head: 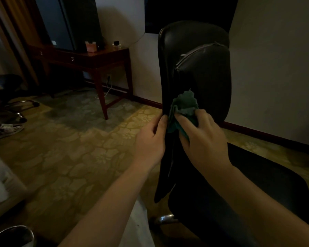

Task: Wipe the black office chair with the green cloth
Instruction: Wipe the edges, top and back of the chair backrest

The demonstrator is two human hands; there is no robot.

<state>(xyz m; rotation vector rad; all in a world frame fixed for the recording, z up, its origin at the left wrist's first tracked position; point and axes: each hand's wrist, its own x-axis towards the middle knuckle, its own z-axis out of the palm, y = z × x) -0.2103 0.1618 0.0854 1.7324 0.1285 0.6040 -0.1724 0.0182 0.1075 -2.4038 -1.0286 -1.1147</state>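
Note:
The black office chair (203, 72) stands in front of me with its tall backrest upright and its seat low at the right. My right hand (202, 138) grips the crumpled green cloth (184, 106) and presses it against the front of the backrest at mid height. My left hand (150, 139) grips the backrest's left edge, thumb on the front and fingers hidden behind it. A torn pale seam runs across the upper cushion.
A dark wooden desk (89, 59) with small items stands at the back left against the wall. Another chair's wheeled base (20, 107) sits at the far left. Patterned carpet covers the floor. A chrome chair leg (166, 218) shows below the seat.

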